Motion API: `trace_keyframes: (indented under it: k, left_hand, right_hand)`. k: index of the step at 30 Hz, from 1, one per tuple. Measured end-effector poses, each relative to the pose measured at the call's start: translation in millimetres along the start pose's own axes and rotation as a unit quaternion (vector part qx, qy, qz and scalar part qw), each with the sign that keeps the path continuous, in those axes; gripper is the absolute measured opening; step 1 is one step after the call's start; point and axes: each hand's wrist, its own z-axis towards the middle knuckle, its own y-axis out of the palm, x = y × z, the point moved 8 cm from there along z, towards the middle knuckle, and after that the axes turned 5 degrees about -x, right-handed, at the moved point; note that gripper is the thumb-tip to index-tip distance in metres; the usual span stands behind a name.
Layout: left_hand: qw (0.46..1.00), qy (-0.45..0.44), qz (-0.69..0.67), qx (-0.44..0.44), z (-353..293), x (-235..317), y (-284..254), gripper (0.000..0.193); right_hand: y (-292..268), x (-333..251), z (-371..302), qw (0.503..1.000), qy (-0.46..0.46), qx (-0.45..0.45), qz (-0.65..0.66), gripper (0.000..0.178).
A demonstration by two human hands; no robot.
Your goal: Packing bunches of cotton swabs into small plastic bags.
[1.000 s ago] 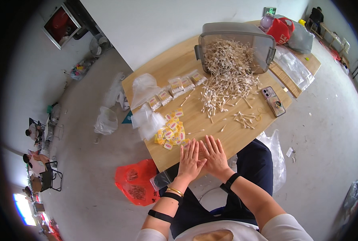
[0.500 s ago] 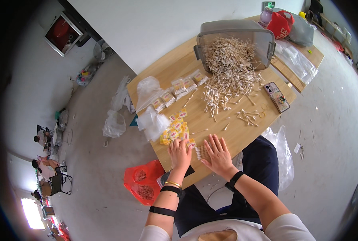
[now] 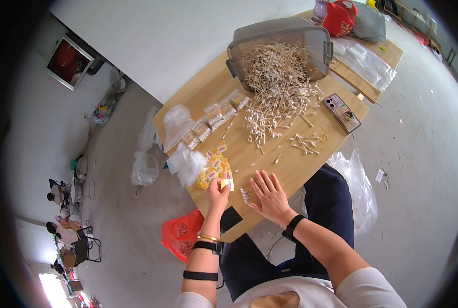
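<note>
My left hand (image 3: pixel 218 193) pinches a small yellow and white card (image 3: pixel 228 185) just above the table's near edge. Beside it lies a loose pile of similar yellow cards (image 3: pixel 216 163). My right hand (image 3: pixel 271 196) rests flat, fingers stretched out, over a row of cotton swabs (image 3: pixel 249 194); the swabs' left ends show, the rest is partly under the hand. Farther off, a big heap of cotton swabs (image 3: pixel 278 72) spills from a grey plastic bin (image 3: pixel 319 49) tipped on its side. A few single swabs lie between the heap and my hands.
Filled swab packets (image 3: pixel 212 113) stand in a line left of the heap, near clear plastic bags (image 3: pixel 188 163). A phone (image 3: pixel 342 112) and rubber bands (image 3: pixel 324 134) lie at the right. A red bag (image 3: pixel 182 232) sits below the table's left edge. People sit far left.
My left hand has picked up a yellow card from the table and now holds it raised. My right hand stays flat on the swabs. The whole view has shifted slightly.
</note>
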Motion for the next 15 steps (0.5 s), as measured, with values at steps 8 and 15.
trace_keyframes:
  k: [8,15]
  left_hand:
    - [0.986,-0.14,-0.092,-0.015,-41,-13,41,0.013]
    - [0.996,-0.091,-0.007,0.003,-38,-18,48,0.02]
  right_hand:
    - [3,5,-1,1.0,0.007,0.008,0.012,0.086]
    - [4,-2,1,1.0,0.0,0.001,0.003,0.086]
